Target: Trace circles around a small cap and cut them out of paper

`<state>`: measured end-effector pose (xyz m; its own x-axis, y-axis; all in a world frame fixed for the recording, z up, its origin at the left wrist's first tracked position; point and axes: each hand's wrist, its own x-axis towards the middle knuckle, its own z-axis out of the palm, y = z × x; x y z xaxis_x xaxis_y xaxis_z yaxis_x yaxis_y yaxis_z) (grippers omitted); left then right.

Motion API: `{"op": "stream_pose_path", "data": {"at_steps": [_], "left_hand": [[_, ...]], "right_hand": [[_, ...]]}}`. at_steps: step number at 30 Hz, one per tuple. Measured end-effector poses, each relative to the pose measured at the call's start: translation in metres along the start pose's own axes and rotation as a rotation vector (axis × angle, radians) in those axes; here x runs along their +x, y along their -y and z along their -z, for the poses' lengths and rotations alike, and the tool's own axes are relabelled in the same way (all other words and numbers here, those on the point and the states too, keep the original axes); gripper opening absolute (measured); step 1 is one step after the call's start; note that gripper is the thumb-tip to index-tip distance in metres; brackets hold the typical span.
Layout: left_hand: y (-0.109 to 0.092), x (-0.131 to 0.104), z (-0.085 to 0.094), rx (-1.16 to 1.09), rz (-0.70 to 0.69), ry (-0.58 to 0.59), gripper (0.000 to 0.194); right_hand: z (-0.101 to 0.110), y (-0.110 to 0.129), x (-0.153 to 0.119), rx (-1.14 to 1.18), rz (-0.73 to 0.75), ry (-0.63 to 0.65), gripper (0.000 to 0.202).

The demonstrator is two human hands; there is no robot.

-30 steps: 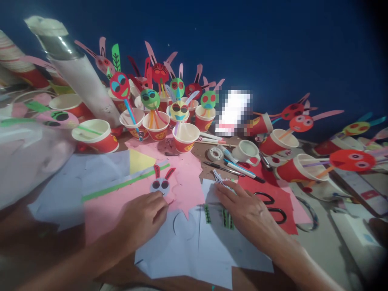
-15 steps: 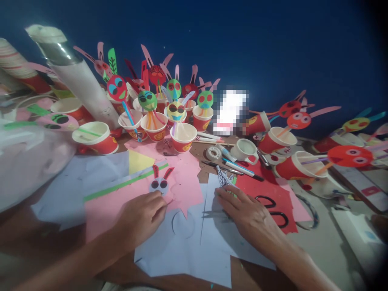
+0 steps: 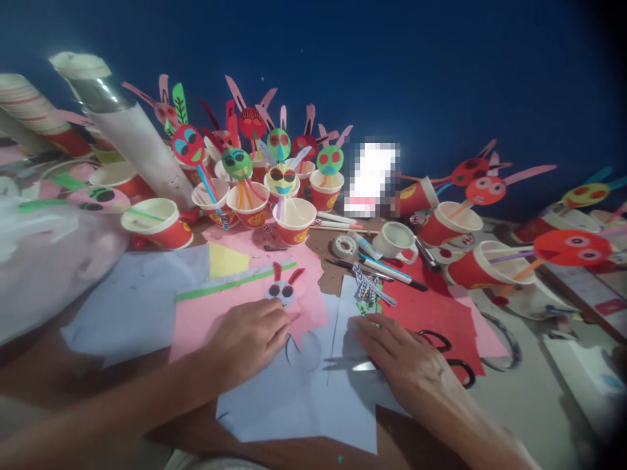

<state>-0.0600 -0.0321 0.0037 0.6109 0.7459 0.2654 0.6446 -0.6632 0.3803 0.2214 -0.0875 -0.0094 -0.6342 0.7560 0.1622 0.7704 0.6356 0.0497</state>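
My left hand [image 3: 255, 329] has its fingers closed at the lower edge of a small pale paper rabbit face [image 3: 281, 292] with dark round eyes and red ears. Pink paper [image 3: 208, 323] lies beneath, with a green strip [image 3: 235, 283] along its far edge. My right hand [image 3: 404, 356] lies with fingers stretched over the scissors [image 3: 363, 367], hiding their middle; the black handles show to its right. Just beyond its fingertips are black-and-white patterned paper strips [image 3: 369, 286] and a green patterned piece [image 3: 367, 308]. Between my hands, white paper [image 3: 298, 405] bears a round outline.
Red paper cups [image 3: 294, 222] with paper faces on straws stand along the back and right. A white mug [image 3: 396, 241], a tape roll [image 3: 344, 247] and pens [image 3: 392, 271] lie mid-table. A tall bottle [image 3: 132, 143] and a plastic bag [image 3: 59, 254] are at left.
My left hand has moved right with the rabbit face, and the pink sheet with its green strip has shifted right. My right hand has slid slightly nearer me, uncovering more of the patterned paper pieces.
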Motion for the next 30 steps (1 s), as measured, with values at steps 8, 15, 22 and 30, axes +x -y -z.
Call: {"op": "stream_pose_path", "data": {"at_steps": [8,15,22,30], "left_hand": [[-0.011,0.01,-0.008,0.098,-0.058,0.087,0.025],[-0.009,-0.002,-0.022,0.231,-0.116,0.195,0.022],[-0.002,-0.001,-0.015,0.198,-0.162,0.204,0.02],[-0.008,-0.003,-0.011,0.262,-0.124,0.283,0.008]], "right_hand": [[0.008,0.001,0.012,0.072,0.033,-0.11,0.042],[0.008,0.003,0.017,0.173,0.032,-0.05,0.041],[0.007,0.008,0.019,0.194,0.02,0.009,0.038],[0.006,0.007,0.021,0.227,0.04,0.034,0.04]]}}
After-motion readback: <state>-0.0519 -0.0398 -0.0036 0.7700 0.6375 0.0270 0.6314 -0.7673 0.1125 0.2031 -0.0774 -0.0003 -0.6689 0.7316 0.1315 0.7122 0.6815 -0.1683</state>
